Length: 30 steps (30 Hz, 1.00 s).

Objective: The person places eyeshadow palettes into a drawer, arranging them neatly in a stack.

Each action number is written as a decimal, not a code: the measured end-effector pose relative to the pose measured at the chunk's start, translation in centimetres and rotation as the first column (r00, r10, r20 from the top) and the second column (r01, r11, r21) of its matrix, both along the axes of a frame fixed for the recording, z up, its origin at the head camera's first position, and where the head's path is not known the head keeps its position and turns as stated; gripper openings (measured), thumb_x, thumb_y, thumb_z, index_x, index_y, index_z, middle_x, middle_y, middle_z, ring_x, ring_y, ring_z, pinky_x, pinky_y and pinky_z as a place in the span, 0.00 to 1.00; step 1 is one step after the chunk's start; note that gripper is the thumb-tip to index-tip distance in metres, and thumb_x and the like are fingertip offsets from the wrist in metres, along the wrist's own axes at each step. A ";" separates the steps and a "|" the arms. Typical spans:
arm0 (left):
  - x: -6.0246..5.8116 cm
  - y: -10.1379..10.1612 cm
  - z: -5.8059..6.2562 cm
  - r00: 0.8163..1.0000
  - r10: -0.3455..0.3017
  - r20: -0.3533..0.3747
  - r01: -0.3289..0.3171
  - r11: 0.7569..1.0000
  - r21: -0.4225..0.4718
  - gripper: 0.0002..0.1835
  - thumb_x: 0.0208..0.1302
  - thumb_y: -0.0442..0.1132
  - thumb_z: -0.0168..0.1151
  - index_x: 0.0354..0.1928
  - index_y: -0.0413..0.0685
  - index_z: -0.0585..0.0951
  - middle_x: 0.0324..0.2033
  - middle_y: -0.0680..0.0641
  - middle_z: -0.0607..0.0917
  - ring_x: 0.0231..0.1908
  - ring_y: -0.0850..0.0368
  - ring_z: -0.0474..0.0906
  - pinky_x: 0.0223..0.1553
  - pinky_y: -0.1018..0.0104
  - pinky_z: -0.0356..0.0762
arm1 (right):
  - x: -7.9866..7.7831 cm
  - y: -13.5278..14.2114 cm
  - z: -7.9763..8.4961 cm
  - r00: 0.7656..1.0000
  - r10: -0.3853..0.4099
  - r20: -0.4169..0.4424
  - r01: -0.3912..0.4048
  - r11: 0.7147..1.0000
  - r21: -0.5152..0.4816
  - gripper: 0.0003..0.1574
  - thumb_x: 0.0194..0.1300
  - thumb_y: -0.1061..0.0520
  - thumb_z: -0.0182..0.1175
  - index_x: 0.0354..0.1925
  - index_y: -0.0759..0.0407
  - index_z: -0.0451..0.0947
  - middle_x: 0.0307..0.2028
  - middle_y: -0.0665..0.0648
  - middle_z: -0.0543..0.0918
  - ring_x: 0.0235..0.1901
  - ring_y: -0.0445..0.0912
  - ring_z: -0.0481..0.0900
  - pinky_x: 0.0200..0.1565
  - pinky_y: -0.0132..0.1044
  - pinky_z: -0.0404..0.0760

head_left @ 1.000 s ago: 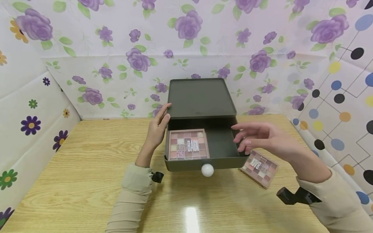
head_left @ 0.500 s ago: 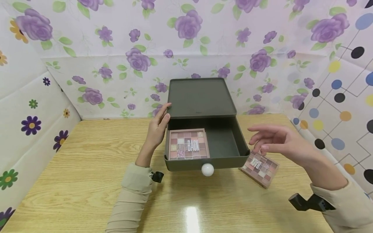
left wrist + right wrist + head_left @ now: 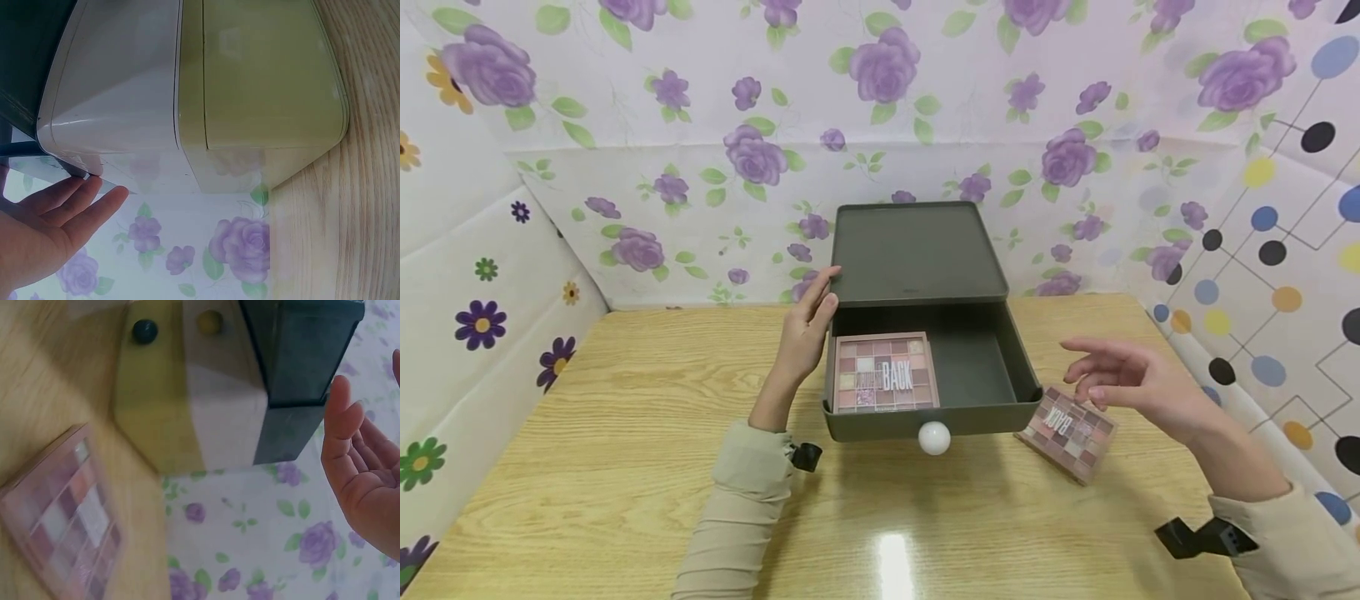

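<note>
A small drawer unit stands on the table with a dark grey top tier (image 3: pixel 920 252); the left wrist view shows a white tier (image 3: pixel 119 81) and a yellow-green tier (image 3: pixel 269 75) beneath. Its top drawer (image 3: pixel 977 367) is pulled out by its front, which has a white knob (image 3: pixel 934 438). In the drawer's left half lies an eyeshadow palette (image 3: pixel 883 375). My left hand (image 3: pixel 801 342) rests its fingers against the unit's left side. Over the table on the right, my right hand (image 3: pixel 1131 387) hovers with loosely bent fingers, holding nothing. A second eyeshadow palette (image 3: pixel 1067 433) lies below it.
The wooden table (image 3: pixel 647 433) extends left and in front of the unit. A flowered sheet (image 3: pixel 700 225) hangs close behind the unit, with a dotted sheet (image 3: pixel 1270 275) on the right. Dark and yellow knobs of the lower drawers show in the right wrist view.
My right hand has moved right, from over the drawer's right edge to above the palette on the table, and slightly lower. The left hand, drawer and palettes stay in place.
</note>
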<state>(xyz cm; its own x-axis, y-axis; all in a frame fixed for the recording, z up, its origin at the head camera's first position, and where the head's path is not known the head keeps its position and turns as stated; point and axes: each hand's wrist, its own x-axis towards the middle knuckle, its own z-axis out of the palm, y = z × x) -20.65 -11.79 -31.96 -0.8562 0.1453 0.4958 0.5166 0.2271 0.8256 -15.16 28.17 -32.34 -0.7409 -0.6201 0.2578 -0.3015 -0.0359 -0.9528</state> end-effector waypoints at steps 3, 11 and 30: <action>0.0 0.0 0.0 1.000 0.005 0.001 -0.005 1.000 -0.006 0.23 0.67 0.33 0.42 0.63 0.35 0.64 0.65 0.36 0.60 0.63 0.41 0.56 0.60 0.53 0.57 | 0.0 0.5 -1.2 0.999 -0.047 -0.019 0.047 0.998 0.038 0.33 0.59 0.78 0.48 0.63 0.71 0.58 0.43 0.56 0.79 0.40 0.43 0.79 0.40 0.33 0.77; -0.1 0.0 -0.1 1.000 0.012 -0.003 -0.012 1.000 -0.014 0.23 0.67 0.34 0.42 0.63 0.36 0.64 0.65 0.37 0.60 0.63 0.42 0.56 0.60 0.54 0.57 | -0.1 2.0 -5.5 0.988 -0.136 -0.071 0.149 0.962 0.230 0.38 0.58 0.71 0.56 0.65 0.67 0.56 0.46 0.56 0.77 0.41 0.46 0.77 0.37 0.34 0.78; 0.1 0.0 0.0 0.999 0.026 0.023 -0.025 0.999 -0.036 0.24 0.68 0.36 0.42 0.64 0.38 0.63 0.65 0.38 0.59 0.64 0.43 0.55 0.60 0.53 0.57 | 0.7 4.1 -10.6 0.846 -0.132 -0.516 0.443 0.711 0.546 0.64 0.35 0.46 0.75 0.67 0.63 0.55 0.53 0.71 0.65 0.49 0.60 0.63 0.41 0.55 0.67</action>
